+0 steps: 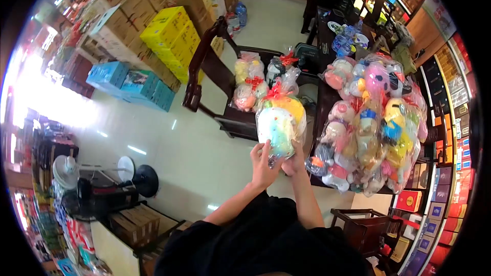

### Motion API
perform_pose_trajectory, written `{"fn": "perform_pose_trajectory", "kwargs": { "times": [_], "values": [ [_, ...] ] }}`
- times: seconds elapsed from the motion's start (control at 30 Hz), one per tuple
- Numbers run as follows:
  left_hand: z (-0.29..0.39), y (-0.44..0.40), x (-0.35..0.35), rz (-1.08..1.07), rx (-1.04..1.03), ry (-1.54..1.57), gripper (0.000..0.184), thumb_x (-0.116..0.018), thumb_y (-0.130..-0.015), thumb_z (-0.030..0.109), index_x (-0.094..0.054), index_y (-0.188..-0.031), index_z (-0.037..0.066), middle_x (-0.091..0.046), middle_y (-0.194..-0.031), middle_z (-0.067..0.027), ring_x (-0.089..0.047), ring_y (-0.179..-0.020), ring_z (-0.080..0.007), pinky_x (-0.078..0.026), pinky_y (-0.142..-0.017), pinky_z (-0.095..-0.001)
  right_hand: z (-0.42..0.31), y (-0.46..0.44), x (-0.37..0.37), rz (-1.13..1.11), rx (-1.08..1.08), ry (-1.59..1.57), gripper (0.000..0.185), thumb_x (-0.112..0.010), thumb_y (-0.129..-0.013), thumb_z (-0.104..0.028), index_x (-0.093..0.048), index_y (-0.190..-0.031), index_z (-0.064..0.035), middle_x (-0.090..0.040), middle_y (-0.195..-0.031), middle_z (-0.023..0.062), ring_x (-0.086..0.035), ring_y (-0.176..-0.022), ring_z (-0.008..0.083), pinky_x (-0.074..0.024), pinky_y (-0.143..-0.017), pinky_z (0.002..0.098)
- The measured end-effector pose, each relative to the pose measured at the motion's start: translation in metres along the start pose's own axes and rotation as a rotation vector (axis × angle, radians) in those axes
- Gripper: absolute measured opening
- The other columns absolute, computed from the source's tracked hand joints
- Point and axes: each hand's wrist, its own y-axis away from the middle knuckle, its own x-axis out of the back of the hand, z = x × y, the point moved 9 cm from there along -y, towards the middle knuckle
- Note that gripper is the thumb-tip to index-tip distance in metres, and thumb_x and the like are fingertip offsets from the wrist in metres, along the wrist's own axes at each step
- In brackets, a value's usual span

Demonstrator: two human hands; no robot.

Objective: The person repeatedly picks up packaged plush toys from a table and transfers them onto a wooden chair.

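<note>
Both hands hold one clear-wrapped bundle of plush toys (280, 122), pale blue-white and yellow, tied with a red ribbon on top. My left hand (266, 166) grips its lower left side with bent fingers. At its lower right is my right hand (293, 161), closed on the wrapping. Beyond the bundle, more wrapped plush toys (246, 94) with red ribbons rest on a dark wooden chair (209, 69). A large pile of bagged plush toys (368, 122) covers the dark table to the right.
Yellow cartons (171, 41) and blue cartons (130, 84) stand at the left. A fan (146, 180) is at the lower left. Bottles (348, 38) sit on the table's far part. Another wooden chair (365, 230) stands at the lower right, near shelves of boxes (440, 194).
</note>
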Motion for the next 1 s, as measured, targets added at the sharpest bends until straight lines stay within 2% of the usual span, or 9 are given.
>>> {"fn": "perform_pose_trajectory", "kwargs": {
  "times": [0.03,0.17,0.37,0.6,0.67,0.73,0.77,0.87,1.0],
  "values": [
    [-0.005,-0.017,-0.002,-0.024,-0.039,-0.137,0.072,-0.073,-0.074,0.007,-0.036,-0.136,0.000,-0.037,-0.122,-0.0209,-0.046,-0.108,-0.0355,-0.043,-0.090,-0.0406,-0.003,-0.017,0.005,0.022,-0.015,-0.002,0.057,-0.052,-0.087,-0.034,-0.038,-0.134,-0.0059,-0.054,-0.125,0.0115,-0.056,-0.110,0.0277,-0.0461,-0.091,0.0460],
    [-0.060,-0.073,-0.017,-0.120,0.024,-0.178,0.070,-0.069,-0.077,0.005,-0.033,-0.136,-0.002,-0.038,-0.123,-0.0214,-0.042,-0.111,-0.0350,-0.043,-0.090,-0.0390,0.007,-0.079,0.040,0.197,-0.141,0.028,0.050,-0.056,-0.086,-0.032,-0.045,-0.128,-0.0094,-0.058,-0.119,0.0060,-0.057,-0.103,0.0231,-0.0458,-0.087,0.0400],
    [-0.156,-0.129,-0.043,-0.210,0.196,-0.125,0.067,-0.066,-0.078,0.001,-0.034,-0.136,-0.001,-0.036,-0.125,-0.0211,-0.042,-0.112,-0.0335,-0.045,-0.089,-0.0374,0.026,-0.161,0.091,0.372,-0.234,0.001,0.046,-0.059,-0.085,-0.026,-0.046,-0.125,-0.0096,-0.055,-0.119,0.0044,-0.053,-0.109,0.0215,-0.0419,-0.093,0.0412],
    [-0.240,-0.183,-0.076,-0.268,0.331,0.082,0.061,-0.061,-0.080,-0.005,-0.035,-0.135,0.000,-0.034,-0.126,-0.0199,-0.046,-0.109,-0.0322,-0.047,-0.085,-0.0362,0.024,-0.243,0.117,0.440,-0.207,-0.037,0.043,-0.061,-0.082,-0.022,-0.048,-0.121,-0.0094,-0.055,-0.116,0.0059,-0.055,-0.102,0.0203,-0.0472,-0.085,0.0363],
    [-0.255,-0.198,-0.083,-0.287,0.263,-0.023,0.060,-0.057,-0.079,-0.008,-0.036,-0.134,0.001,-0.034,-0.126,-0.0195,-0.048,-0.108,-0.0331,-0.047,-0.084,-0.0352,0.027,-0.260,0.133,0.534,-0.231,-0.064,0.042,-0.061,-0.082,-0.020,-0.048,-0.121,-0.0089,-0.055,-0.114,0.0062,-0.055,-0.100,0.0218,-0.0473,-0.085,0.0381],
    [-0.270,-0.210,-0.093,-0.308,0.183,-0.095,0.060,-0.056,-0.079,-0.010,-0.035,-0.134,0.002,-0.034,-0.127,-0.0196,-0.048,-0.108,-0.0340,-0.047,-0.084,-0.0348,0.036,-0.282,0.146,0.471,-0.238,-0.155,0.043,-0.061,-0.080,-0.019,-0.048,-0.120,-0.0100,-0.054,-0.114,0.0057,-0.054,-0.103,0.0231,-0.0447,-0.089,0.0419],
    [-0.285,-0.211,-0.097,-0.298,0.252,-0.026,0.059,-0.056,-0.077,-0.007,-0.037,-0.132,0.002,-0.038,-0.123,-0.0219,-0.045,-0.111,-0.0389,-0.043,-0.091,-0.0400,0.040,-0.291,0.155,0.441,-0.241,-0.198,0.043,-0.062,-0.080,-0.018,-0.048,-0.120,-0.0105,-0.054,-0.115,0.0055,-0.053,-0.105,0.0237,-0.0434,-0.090,0.0438],
    [-0.311,-0.219,-0.108,-0.311,0.200,-0.076,0.057,-0.054,-0.077,-0.008,-0.037,-0.131,0.001,-0.037,-0.123,-0.0230,-0.046,-0.109,-0.0402,-0.045,-0.089,-0.0407,0.056,-0.304,0.194,0.590,-0.290,-0.181,0.047,-0.059,-0.081,-0.018,-0.046,-0.125,-0.0127,-0.050,-0.125,0.0058,-0.046,-0.118,0.0250,-0.0348,-0.101,0.0471],
    [-0.359,-0.213,-0.126,-0.359,0.253,-0.103,0.054,-0.052,-0.075,-0.008,-0.033,-0.125,-0.001,-0.036,-0.120,-0.0270,-0.046,-0.106,-0.0468,-0.047,-0.082,-0.0460,0.078,-0.314,0.247,0.749,-0.334,-0.113,0.047,-0.062,-0.077,-0.015,-0.048,-0.121,-0.0135,-0.051,-0.122,0.0043,-0.046,-0.117,0.0229,-0.0256,-0.106,0.0473]
  ]
}}
